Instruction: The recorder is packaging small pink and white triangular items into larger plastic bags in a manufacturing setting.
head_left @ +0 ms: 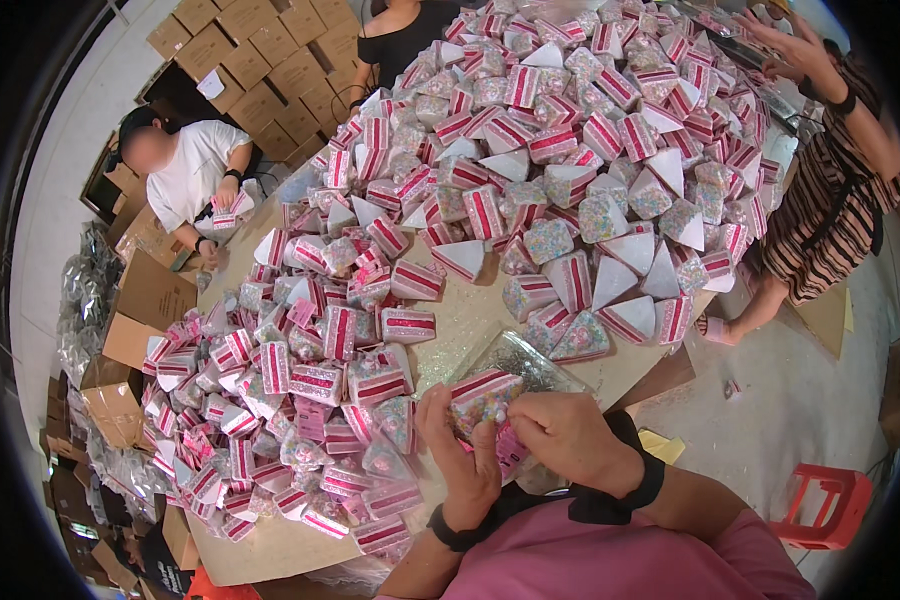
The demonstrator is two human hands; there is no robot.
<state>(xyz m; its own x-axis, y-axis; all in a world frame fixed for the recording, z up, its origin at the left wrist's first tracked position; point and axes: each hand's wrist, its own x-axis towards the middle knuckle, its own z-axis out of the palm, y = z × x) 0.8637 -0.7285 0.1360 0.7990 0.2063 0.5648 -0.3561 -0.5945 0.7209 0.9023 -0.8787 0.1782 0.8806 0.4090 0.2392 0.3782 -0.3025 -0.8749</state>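
In front of my chest, my left hand is closed around a decorative cake slice, pink and white with a dark pink stripe and a sprinkle-covered side. My right hand pinches at the slice's right edge; what lies between its fingertips is too small to make out. A pink printed tag shows just below the slice, between my hands. Just beyond them a clear plastic tray with glittery specks rests on the table.
A large heap of similar slices covers the far table; another pile, some with pink tags, lies left. People work around the table, one at left holding a slice. Cardboard boxes are stacked behind. A red stool stands at right.
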